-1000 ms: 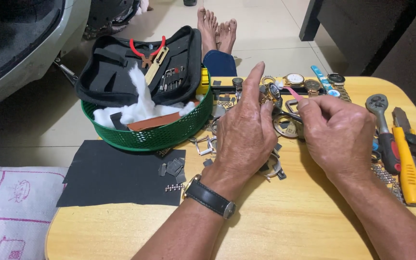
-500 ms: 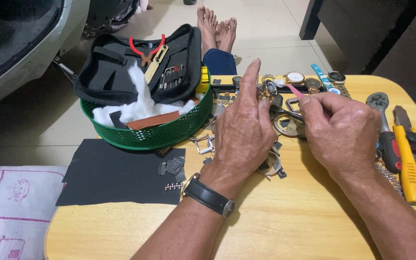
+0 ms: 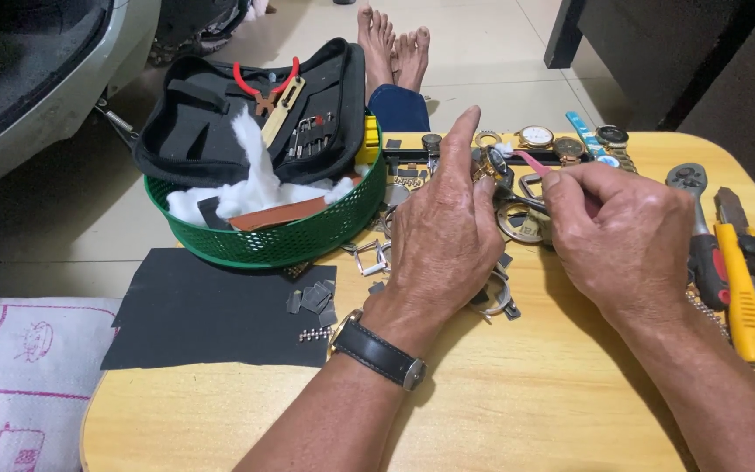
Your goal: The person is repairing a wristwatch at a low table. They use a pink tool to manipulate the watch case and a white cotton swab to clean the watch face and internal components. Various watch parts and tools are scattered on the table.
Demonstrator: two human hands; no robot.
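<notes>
The watch piece (image 3: 493, 166) sits on the desk (image 3: 517, 411) right between both hands, just past the fingertips. Left hand (image 3: 443, 240) presses down beside it, index finger pointing away. Right hand (image 3: 626, 236) pinches a pink-tipped tool (image 3: 535, 163) angled left toward it, so right's closer

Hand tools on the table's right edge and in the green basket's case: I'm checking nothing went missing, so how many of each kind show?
Ratchet wrench with red grip: 1
Yellow utility knife: 1
Red-handled pliers in the black case: 1
Pink-tipped tool in the right hand: 1
Total: 4
</notes>
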